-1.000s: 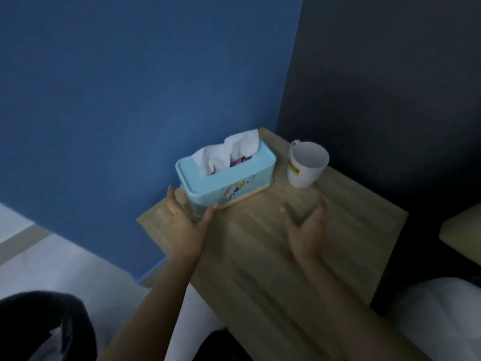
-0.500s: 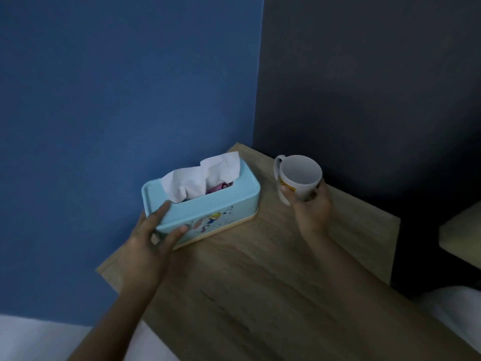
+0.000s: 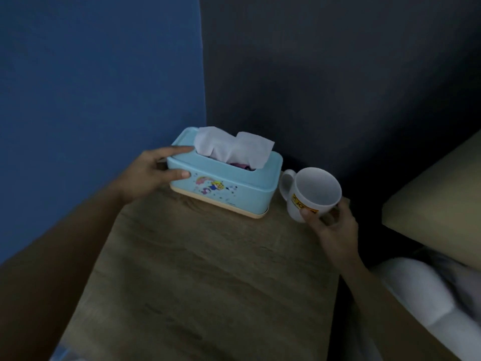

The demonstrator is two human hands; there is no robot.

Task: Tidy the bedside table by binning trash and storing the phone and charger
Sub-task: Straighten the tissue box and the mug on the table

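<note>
We have both hands on the bedside table (image 3: 208, 277). Left hand (image 3: 149, 174) wraps the left end of the light blue tissue box (image 3: 229, 183): index finger along the top edge, thumb pressed on the front face, the other fingers hidden behind the end. The box sits at the back of the table against the wall corner, with a white tissue (image 3: 231, 149) sticking up out of its slot. Right hand (image 3: 331, 227) cups the white mug (image 3: 312, 194) from the near side, thumb on its yellow label, fingers curled round its far side. The mug is tilted, mouth toward us, handle pointing at the box, just beside it. Probably lifted off the table, but the dim, blurred view won't confirm. Phone, charger and trash aren't in view.
</note>
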